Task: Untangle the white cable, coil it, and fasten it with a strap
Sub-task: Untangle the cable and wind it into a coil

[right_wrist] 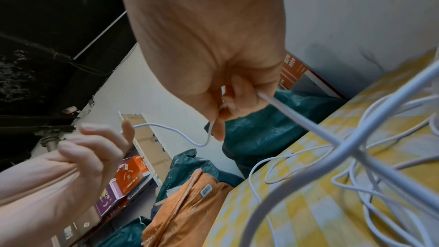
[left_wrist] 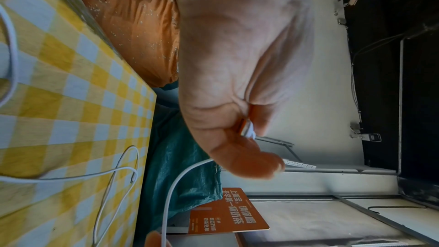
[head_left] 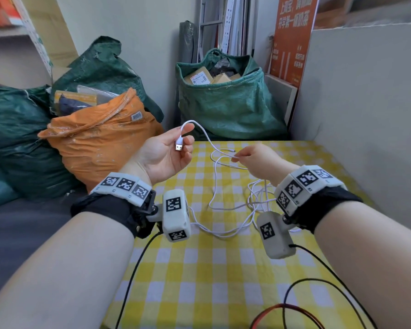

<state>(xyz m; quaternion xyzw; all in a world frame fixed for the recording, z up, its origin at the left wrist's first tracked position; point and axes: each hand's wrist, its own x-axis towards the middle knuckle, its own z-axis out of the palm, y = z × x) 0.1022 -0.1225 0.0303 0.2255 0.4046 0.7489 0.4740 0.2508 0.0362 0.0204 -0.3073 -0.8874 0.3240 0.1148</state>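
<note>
Standing behind our table (head_left: pixel 223 293), a green sack (head_left: pixel 230 108) holds cardboard parcels (head_left: pixel 199 78); our raised left hand (head_left: pixel 166 153) pinches the white cable (head_left: pixel 226 224)'s USB plug (head_left: pixel 179 144), our right hand (head_left: pixel 259 160) pinching a strand.

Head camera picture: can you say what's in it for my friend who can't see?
Two hands work on a white cable above a yellow checked tablecloth: the left hand holds its USB plug, and the right hand pinches the cable further along. The rest lies in loose tangled loops, with green and orange sacks behind.
</note>
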